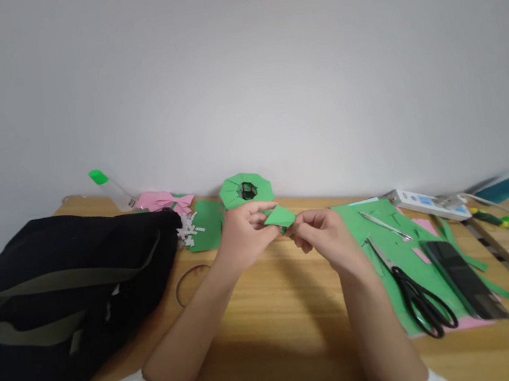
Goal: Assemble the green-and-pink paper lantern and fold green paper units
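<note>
A small folded piece of green paper is held between my two hands above the table. My left hand grips its left side between thumb and fingers. With fingertips pinched together, my right hand holds its lower right corner. Just behind my left hand stands a green paper ring with a dark hole in its middle, its lower part hidden by that hand. Green paper sheets lie left of my left hand.
Black-handled scissors, tweezers and a phone lie on green paper at right, near a power strip. A black bag fills the left. White paper scraps, a pink paper bow and a glue bottle sit behind it.
</note>
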`<state>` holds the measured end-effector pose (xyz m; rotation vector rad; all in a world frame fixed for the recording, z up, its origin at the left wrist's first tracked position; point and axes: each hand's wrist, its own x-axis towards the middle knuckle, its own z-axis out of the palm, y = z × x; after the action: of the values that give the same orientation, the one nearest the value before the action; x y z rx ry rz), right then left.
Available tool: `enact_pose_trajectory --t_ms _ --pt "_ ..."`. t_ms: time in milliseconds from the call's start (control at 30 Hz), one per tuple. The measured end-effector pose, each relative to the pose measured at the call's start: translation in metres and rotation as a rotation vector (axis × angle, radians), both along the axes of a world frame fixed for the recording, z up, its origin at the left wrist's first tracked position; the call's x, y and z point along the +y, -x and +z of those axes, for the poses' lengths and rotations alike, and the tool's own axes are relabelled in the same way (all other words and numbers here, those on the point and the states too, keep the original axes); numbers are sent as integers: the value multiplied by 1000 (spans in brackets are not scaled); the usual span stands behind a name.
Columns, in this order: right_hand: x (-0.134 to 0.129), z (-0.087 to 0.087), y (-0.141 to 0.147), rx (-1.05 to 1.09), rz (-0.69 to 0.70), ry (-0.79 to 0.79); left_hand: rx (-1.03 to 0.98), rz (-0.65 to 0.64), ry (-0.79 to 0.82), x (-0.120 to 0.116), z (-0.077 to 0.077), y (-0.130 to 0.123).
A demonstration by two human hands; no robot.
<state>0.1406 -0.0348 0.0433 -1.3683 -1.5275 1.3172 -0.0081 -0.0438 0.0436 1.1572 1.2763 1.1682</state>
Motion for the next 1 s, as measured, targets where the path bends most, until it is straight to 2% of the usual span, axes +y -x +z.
enact_pose_trajectory --t_ms 400,667,767,867,933,1000 --pt "1 1 -4 89 30 -34 -19 20 -38 1 -4 1" --pt "1 10 -14 251 74 102 80 -30 -105 -1 -2 6" --pt "-3 17 -25 268 121 128 132 -77 -113 -6 -2 22" --pt "-6 18 -26 209 150 87 201 -218 -56 -26 -11 53" --pt "-6 10 -10 123 200 47 193 -358 50 -48 -22 77" --pt "-4 -3 20 8 292 32 111 -426 183 -73 -33 96"
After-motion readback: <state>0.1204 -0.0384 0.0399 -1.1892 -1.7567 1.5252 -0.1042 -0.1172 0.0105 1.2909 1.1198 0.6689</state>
